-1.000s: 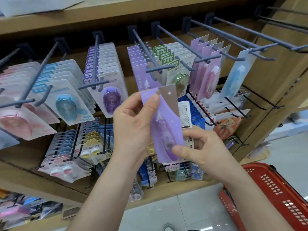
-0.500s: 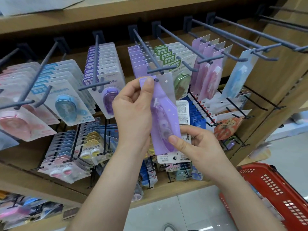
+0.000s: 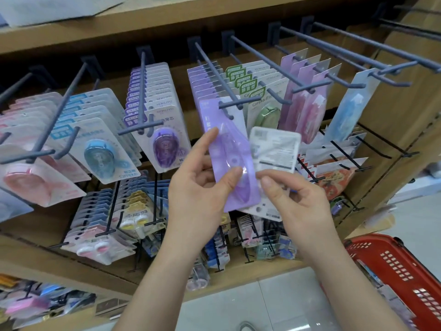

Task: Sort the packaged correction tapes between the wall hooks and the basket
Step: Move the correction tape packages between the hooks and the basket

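Before wall hooks (image 3: 216, 70), left hand (image 3: 198, 187) grips purple pack (image 3: 229, 144), right hand (image 3: 300, 201) pinches white pack (image 3: 274, 149).

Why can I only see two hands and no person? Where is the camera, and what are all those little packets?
No machine here: it is a person. The camera sits on their head and looks down, so you see only arms and hands, as they do. The left hand grips a purple pack of correction tape, its top up by the tip of a grey hook; whether it is threaded on, I cannot tell. The right hand pinches a white pack, printed back showing. Other hanging packs fill rows of hooks under a wooden shelf. A red basket waits at the lower right.
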The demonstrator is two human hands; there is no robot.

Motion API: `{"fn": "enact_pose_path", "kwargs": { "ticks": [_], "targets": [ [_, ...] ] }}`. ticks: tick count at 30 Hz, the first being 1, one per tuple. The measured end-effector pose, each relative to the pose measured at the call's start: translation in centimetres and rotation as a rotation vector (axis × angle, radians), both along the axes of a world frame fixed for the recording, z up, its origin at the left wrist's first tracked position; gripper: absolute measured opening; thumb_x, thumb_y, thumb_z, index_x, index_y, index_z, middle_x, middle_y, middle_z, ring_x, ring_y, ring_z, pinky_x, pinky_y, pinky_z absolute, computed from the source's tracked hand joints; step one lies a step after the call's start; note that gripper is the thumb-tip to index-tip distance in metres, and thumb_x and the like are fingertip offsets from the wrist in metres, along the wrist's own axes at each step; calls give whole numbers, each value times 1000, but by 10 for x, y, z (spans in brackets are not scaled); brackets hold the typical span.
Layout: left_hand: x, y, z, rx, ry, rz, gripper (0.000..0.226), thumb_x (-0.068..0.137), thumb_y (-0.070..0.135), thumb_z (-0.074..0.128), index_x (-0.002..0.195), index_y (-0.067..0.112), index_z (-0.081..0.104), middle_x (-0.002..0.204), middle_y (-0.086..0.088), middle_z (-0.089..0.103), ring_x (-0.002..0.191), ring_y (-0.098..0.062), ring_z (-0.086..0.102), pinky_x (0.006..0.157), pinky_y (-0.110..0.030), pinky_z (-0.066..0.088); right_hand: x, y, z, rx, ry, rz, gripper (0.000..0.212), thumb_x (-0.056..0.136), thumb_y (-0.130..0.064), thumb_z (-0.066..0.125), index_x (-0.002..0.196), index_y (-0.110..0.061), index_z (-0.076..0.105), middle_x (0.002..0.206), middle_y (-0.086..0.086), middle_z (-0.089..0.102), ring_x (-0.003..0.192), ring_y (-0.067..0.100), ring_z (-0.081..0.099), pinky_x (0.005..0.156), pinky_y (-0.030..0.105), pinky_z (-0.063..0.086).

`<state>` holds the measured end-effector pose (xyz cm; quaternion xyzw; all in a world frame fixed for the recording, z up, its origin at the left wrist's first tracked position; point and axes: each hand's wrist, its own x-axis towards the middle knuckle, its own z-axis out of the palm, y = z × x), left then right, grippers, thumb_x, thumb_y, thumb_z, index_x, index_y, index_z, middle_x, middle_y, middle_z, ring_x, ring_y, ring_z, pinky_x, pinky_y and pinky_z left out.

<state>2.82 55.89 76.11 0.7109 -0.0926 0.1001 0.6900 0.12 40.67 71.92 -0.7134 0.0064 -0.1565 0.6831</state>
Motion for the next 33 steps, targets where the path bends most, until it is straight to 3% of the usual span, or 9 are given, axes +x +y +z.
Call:
{"fn": "enact_pose_path", "kwargs": {
  "ticks": [4,7,11,14,19,22,25,28,33],
  "targets": [
    [21,0,-11,101,5,121,50,89,12,71,130,37,58,68,18,58,56,-1,47,57,-9,40,-2,-15,-1,31,-45,-109,46,91,3,64,109,-40,63,113,-8,70,103,10,68,82,33,59],
    [33,-2,-16,197,2,194,50,90,16,70,134,36,57,61,21,53,57,-6,41,60,-16,38,-6,-21,4,153,-83,-103,67,89,12,63,126,-41,45,114,3,72,104,17,70,81,37,61],
    [37,1,-20,382,-36,248,48,95,25,63,140,37,52,107,1,67,89,-15,63,88,-30,53,-8,-28,6,103,-100,-44,76,85,12,66,134,-41,40,107,-4,76,102,15,71,87,33,58],
    [18,5,-20,538,-83,327,36,98,29,55,134,34,55,109,3,54,99,-16,58,93,-33,48,-7,-33,3,-134,-140,-26,57,82,13,70,116,-32,64,104,-13,75,102,8,69,91,26,55],
    [-16,2,-4,-23,547,-281,28,100,36,46,115,26,68,79,-12,71,57,-20,65,54,-26,56,-5,-28,3,-407,-312,-56,50,71,10,59,101,-30,71,107,-18,70,110,6,62,96,22,46],
    [-17,1,-4,-225,567,-305,33,80,26,64,112,16,71,85,-13,73,57,-18,66,47,-23,55,-5,-23,1,-513,-367,-56,53,76,7,59,110,-32,69,123,-10,63,123,11,53,104,29,41],
    [-13,4,-8,-216,482,-194,23,87,14,65,108,17,73,92,-9,75,65,-15,66,51,-28,55,-7,-21,6,-196,-196,-28,54,90,0,61,126,-40,56,142,-12,50,136,4,45,106,22,42],
    [-12,8,-11,-137,457,-163,23,91,9,63,102,23,78,96,-9,76,72,-19,67,67,-36,52,-6,-23,16,260,83,26,50,88,-29,65,135,-38,52,136,-11,58,125,7,57,100,32,51],
    [-12,10,-9,-45,412,-212,27,73,20,63,93,26,79,96,-14,75,85,-27,64,75,-41,44,-1,-21,14,256,236,134,55,69,-43,72,122,-28,68,115,-2,73,106,16,68,101,47,51]
  ]
}}
